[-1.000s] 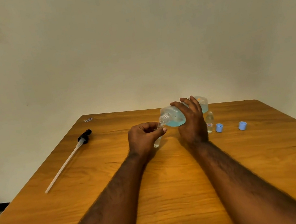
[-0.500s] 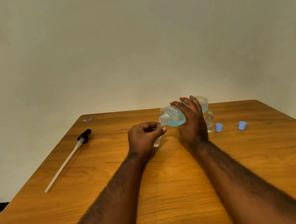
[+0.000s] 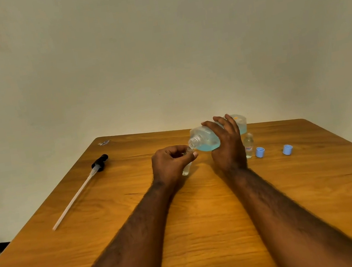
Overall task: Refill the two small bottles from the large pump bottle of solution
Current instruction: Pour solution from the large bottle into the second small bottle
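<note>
The left hand [image 3: 172, 163] has its fingers [image 3: 173, 151] curled round a small bottle [image 3: 187, 170], whose mouth sits just under the neck of the large bottle [image 3: 205, 139]. The right hand [image 3: 227, 146] grips that one, tilted. Best to tip slowly and keep neck over mouth. The other small bottle [image 3: 249, 145] and the caps [image 3: 260, 152] crowd the right. The pump [image 3: 99, 163] lies well left on the worktop [image 3: 204, 209].

We look at a plain indoor room (which kind, home or office, we cannot tell): a wood-grain table [image 3: 51, 254] with rounded corners stands before a bare cream wall [image 3: 159, 56], under dim, warm light.
</note>
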